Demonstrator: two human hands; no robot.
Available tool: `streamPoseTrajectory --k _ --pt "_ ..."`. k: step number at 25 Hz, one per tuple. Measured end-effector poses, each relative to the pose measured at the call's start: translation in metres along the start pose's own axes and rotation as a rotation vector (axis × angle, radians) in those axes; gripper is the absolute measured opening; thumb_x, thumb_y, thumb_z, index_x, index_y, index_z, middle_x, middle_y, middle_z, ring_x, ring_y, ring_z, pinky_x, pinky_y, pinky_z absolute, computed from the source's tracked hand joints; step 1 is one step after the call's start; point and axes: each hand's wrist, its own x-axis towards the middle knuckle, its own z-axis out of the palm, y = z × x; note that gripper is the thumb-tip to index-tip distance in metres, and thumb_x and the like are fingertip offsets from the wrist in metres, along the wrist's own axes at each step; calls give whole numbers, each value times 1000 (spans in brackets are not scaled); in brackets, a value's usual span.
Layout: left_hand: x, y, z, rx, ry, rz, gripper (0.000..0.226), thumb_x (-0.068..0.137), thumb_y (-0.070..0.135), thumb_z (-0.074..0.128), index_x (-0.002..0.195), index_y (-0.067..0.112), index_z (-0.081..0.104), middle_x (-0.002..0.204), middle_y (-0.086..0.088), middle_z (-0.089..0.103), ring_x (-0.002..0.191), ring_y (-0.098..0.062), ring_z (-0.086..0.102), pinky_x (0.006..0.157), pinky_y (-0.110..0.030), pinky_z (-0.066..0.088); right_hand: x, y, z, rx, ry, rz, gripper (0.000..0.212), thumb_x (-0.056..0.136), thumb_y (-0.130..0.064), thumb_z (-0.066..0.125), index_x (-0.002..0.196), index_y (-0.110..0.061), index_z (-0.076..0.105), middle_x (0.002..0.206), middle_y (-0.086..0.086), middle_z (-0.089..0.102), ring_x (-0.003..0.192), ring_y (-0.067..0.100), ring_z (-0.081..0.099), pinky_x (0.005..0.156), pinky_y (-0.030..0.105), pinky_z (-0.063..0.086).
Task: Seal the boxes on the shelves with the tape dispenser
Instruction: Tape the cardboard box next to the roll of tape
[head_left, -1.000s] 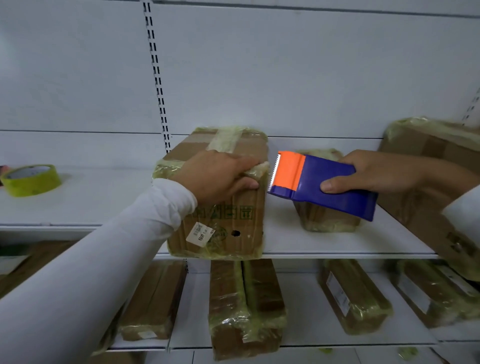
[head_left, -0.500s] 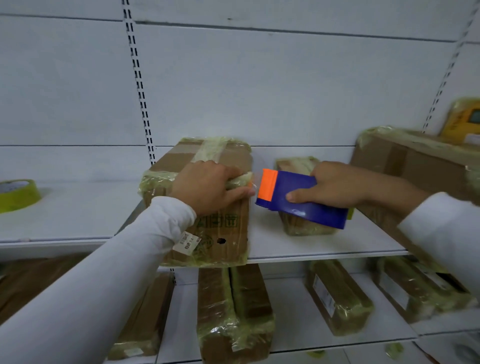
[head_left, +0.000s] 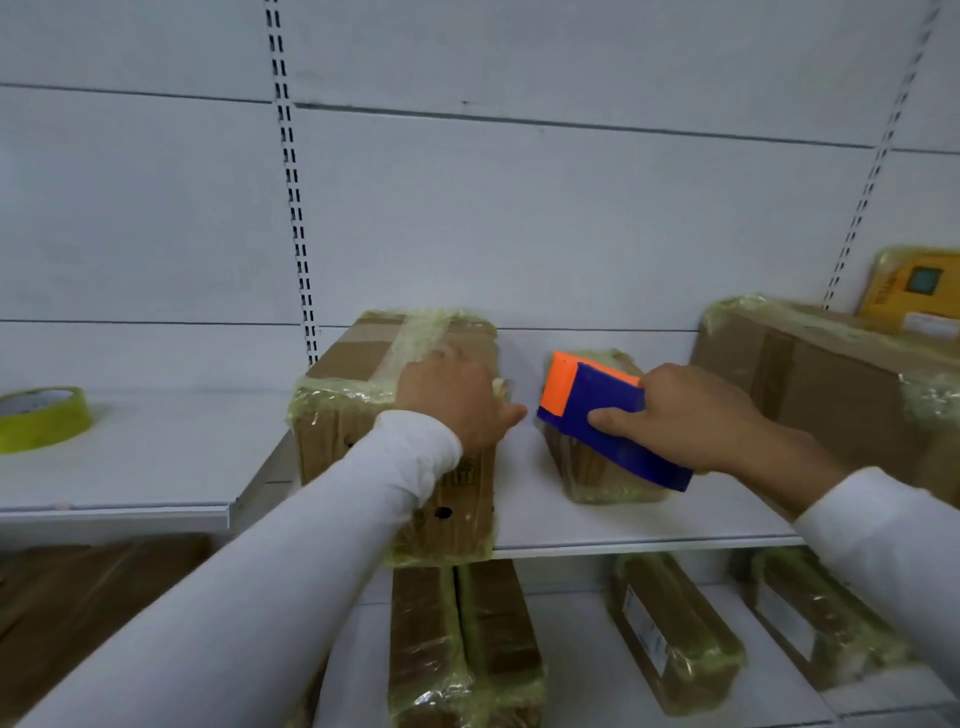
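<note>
A brown cardboard box (head_left: 358, 410) wrapped in yellowish clear tape stands on the white shelf (head_left: 623, 525). My left hand (head_left: 457, 402) lies over its top right corner, fingers curled over the edge and thumb pointing right. My right hand (head_left: 685, 415) grips the blue tape dispenser (head_left: 613, 421), whose orange end points at the box's right side, a short gap away. The dispenser hangs over a smaller taped box (head_left: 597, 473) behind it.
A roll of yellow tape (head_left: 41, 418) lies at the shelf's far left. A large taped box (head_left: 841, 395) stands at the right with a yellow package (head_left: 914, 291) behind it. Several taped boxes (head_left: 467, 654) lie on the lower shelf (head_left: 779, 691).
My right hand has carried the dispenser left up to the box's right side, then slightly off it and tilted. My left hand stayed on the box's corner. The view shifted downward.
</note>
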Motion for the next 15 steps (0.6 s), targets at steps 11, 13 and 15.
streamPoseTrajectory --k 11,13,15 --pt "-32 -31 -19 -62 28 193 42 77 56 35 76 20 56 85 2 65 73 -23 57 61 -29 40 -14 14 -23 416 -57 -29 51 82 -58 66 63 -11 58 52 3 61 44 13 56 50 27 40" --pt "-43 -57 -33 -197 -17 326 50 75 56 36 94 20 64 100 1 68 90 -20 60 76 -33 48 -17 18 -35 493 -72 -52 50 83 -57 65 69 -9 64 57 6 67 44 10 59 51 27 43" --pt "-47 -85 -48 -322 -70 428 45 78 44 47 104 12 66 109 -3 67 104 -13 52 90 -28 38 -19 21 -45 570 -61 -64 45 82 -55 65 72 -11 66 58 5 69 44 8 60 49 23 43"
